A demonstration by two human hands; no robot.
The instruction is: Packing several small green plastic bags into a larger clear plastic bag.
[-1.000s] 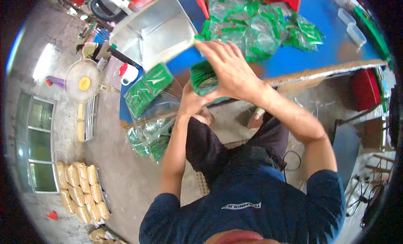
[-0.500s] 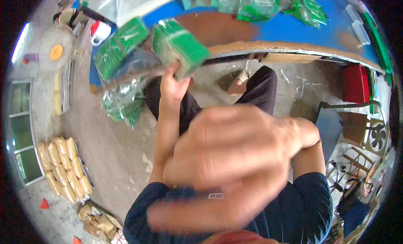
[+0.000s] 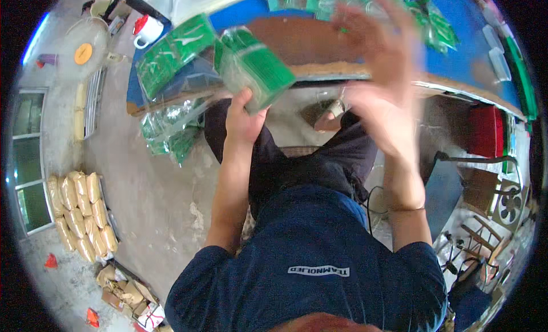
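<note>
Bundle of green, clear-faced packets (image 3: 265,69) sits tilted over the front edge of the blue worktop (image 3: 439,63), the left hand's (image 3: 244,119) grip clamped on its near end, thumb across one face, probably so the layers stay squared together. Whether it also rests on the edge cannot be told. The right hand (image 3: 385,63) is raised and blurred, its grip apparently spread apart with nothing visible in it. Flat green packs (image 3: 174,55) lie left of the bundle, seemingly within easy reach; a loose green pile (image 3: 325,2) lies farther back. Printed lettering shows on a pale strip (image 3: 318,271) across the dark shirt (image 3: 308,235); no writing is legible on the packets.
</note>
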